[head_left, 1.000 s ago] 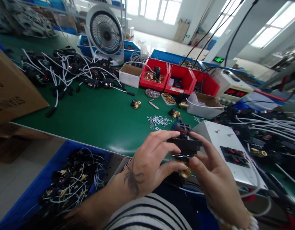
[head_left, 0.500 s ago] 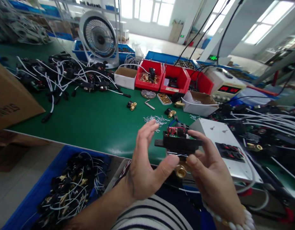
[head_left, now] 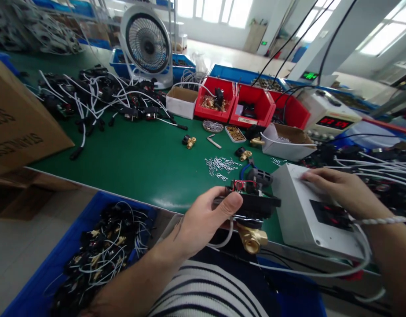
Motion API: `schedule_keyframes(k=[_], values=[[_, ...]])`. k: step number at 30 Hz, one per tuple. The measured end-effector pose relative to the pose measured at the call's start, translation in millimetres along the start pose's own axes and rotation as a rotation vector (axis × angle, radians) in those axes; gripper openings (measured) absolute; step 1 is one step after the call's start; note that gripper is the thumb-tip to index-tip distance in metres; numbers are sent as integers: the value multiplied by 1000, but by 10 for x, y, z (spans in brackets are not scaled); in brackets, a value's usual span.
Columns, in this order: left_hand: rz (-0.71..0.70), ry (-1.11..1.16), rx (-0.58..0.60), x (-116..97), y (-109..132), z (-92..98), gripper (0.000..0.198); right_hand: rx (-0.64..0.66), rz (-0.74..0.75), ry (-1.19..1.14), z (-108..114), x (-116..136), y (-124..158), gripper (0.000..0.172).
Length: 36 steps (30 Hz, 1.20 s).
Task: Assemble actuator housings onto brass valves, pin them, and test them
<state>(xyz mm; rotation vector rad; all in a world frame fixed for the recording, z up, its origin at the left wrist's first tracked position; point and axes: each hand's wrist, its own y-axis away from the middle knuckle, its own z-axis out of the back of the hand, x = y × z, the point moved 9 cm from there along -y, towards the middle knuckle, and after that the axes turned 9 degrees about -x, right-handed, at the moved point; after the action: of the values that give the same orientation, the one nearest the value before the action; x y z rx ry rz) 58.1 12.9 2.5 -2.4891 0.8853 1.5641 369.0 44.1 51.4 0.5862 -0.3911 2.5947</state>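
Note:
My left hand (head_left: 204, 220) grips a black valve assembly (head_left: 252, 204) with a brass fitting (head_left: 252, 237) underneath and red wiring on top, held just over the near edge of the green table (head_left: 140, 163). A white cable hangs from it. My right hand (head_left: 341, 191) lies flat, fingers stretched out, on top of a white test box (head_left: 300, 211) with red and black sockets, to the right of the valve.
A blue bin (head_left: 67, 255) of wired parts sits at lower left. Loose metal clips (head_left: 221, 166), brass fittings (head_left: 189, 141), red bins (head_left: 235, 103), a fan (head_left: 146, 44), a cardboard box (head_left: 18, 123) and piles of white-cabled parts (head_left: 97, 94) crowd the table. A meter (head_left: 328, 116) stands at the right.
My right hand let go of the valve assembly and moved right onto the white box. My left hand closed round the assembly and now holds it alone.

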Motion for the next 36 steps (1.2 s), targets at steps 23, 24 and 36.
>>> schedule_keyframes(k=[23, 24, 36], values=[[-27, 105, 70, -118, 116, -91, 56, -101, -104, -99, -9, -138, 32, 63], [-49, 114, 69, -140, 120, -93, 53, -104, -103, -95, -4, -130, 37, 64], [-146, 104, 16, -235, 220, -71, 46, -102, -111, -65, 10, -78, 65, 61]])
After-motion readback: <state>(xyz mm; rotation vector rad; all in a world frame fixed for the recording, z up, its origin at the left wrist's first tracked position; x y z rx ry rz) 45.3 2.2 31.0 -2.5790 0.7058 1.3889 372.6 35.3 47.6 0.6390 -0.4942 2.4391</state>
